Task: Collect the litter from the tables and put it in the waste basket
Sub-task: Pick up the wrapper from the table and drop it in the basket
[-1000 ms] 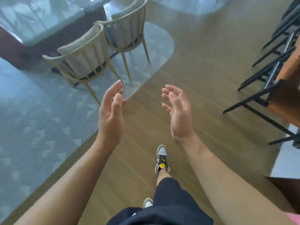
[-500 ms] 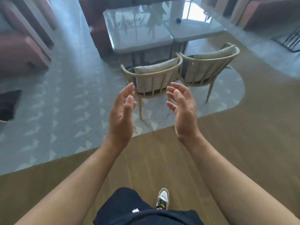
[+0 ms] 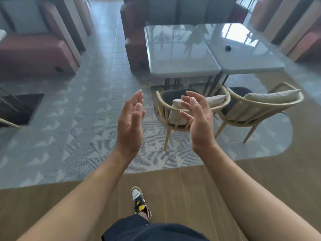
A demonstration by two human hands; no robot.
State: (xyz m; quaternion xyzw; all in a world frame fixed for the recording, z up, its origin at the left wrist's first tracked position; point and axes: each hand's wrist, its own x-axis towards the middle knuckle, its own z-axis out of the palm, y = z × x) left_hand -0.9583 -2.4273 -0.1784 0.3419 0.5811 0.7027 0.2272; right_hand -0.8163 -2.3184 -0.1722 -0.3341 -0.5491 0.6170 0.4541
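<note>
In the upper right of the frame, on the glossy table (image 3: 257, 64), a small dark piece of litter (image 3: 227, 47), too small to identify. Likely light and easy to pinch from above. Mid-frame, left hand (image 3: 129, 124) and right hand (image 3: 199, 123) empty, fingers relaxed.

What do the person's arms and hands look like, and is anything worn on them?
No sleeves show: the left forearm and right forearm are bare. The left hand and right hand wear no gloves, rings, watch or bands. Below them show dark shorts and a white, black and yellow sneaker.
</note>
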